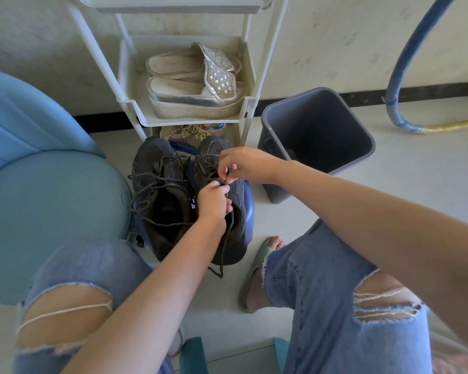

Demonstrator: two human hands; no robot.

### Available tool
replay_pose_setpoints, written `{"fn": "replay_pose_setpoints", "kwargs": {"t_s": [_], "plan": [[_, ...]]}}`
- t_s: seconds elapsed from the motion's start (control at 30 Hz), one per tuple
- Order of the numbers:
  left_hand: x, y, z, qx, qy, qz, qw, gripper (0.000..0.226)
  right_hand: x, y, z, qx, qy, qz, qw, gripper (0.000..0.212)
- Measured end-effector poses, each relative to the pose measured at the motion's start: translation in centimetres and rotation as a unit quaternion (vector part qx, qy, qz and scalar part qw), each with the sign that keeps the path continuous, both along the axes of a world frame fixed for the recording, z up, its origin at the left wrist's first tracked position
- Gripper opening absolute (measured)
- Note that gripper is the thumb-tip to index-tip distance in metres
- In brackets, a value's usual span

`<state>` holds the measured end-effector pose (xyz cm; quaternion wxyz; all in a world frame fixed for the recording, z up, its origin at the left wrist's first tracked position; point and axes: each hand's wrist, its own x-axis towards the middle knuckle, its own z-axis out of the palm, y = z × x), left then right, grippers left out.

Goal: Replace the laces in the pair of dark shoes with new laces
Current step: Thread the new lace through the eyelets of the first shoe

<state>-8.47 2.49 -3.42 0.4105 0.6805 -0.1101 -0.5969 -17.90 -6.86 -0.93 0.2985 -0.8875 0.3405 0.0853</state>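
Note:
Two dark lace-up shoes stand side by side on a small blue stool (250,209) between my knees, toes pointing away. The left shoe (157,184) has its dark speckled lace (149,190) loosened and looping over its side. On the right shoe (238,195), my left hand (212,201) grips the lace near the upper eyelets. My right hand (241,164) pinches the same lace just above it. One free lace end (223,255) hangs over the heel toward the floor.
A white shelf rack (250,103) holding silver platform sandals (195,85) stands right behind the shoes. A grey bin (316,141) sits at the right, a light blue seat (46,201) at the left. My foot in a green slipper (257,268) rests on the floor.

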Motion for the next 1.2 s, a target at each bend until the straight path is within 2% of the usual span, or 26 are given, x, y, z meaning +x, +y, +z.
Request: {"fn": "replay_pose_setpoints", "kwargs": {"t_s": [0.17,0.33,0.5,0.57,0.7,0.77,0.83,0.93,1.0,1.13,1.2], "plan": [[0.0,0.5,-0.1,-0.043,-0.043,0.01,0.998,0.028,0.2,0.2,-0.4,-0.034,0.005,0.023,0.999,0.01],[0.0,0.5,0.2,-0.048,-0.049,-0.019,0.997,0.011,-0.2,0.2,-0.1,-0.032,-0.004,0.018,0.999,0.011],[0.2,0.3,-0.2,-0.032,-0.077,-0.016,0.996,0.018,0.5,0.5,-0.4,-0.057,0.005,0.057,0.997,0.013],[0.2,0.2,-0.3,-0.022,-0.067,-0.023,0.997,0.02,0.4,0.6,-0.4,-0.073,0.005,0.074,0.995,0.014],[0.1,0.2,-0.1,-0.005,0.019,-0.013,1.0,0.017,0.6,1.1,-0.3,-0.091,-0.044,0.094,0.99,0.014],[0.1,0.1,0.1,0.006,0.039,-0.004,0.999,0.013,0.9,1.7,-0.4,-0.058,-0.073,0.061,0.994,0.009],[0.2,0.0,0.2,0.005,0.048,0.012,0.999,0.009,1.0,1.7,0.0,0.005,-0.118,-0.04,0.992,0.005],[0.2,0.1,0.0,-0.013,0.038,0.027,0.999,0.006,1.2,1.7,1.1,0.102,-0.164,-0.154,0.969,0.007],[0.1,0.2,-0.1,-0.029,0.02,0.019,0.999,0.005,2.0,2.3,2.0,0.148,-0.211,-0.171,0.951,0.007],[0.1,0.3,-0.6,-0.039,-0.014,-0.011,0.999,0.019,3.6,3.7,4.3,0.226,-0.296,-0.174,0.912,0.008],[0.1,0.4,-0.8,-0.04,-0.026,-0.027,0.999,0.025,4.2,4.0,5.7,0.286,-0.346,-0.161,0.879,0.008]]}}
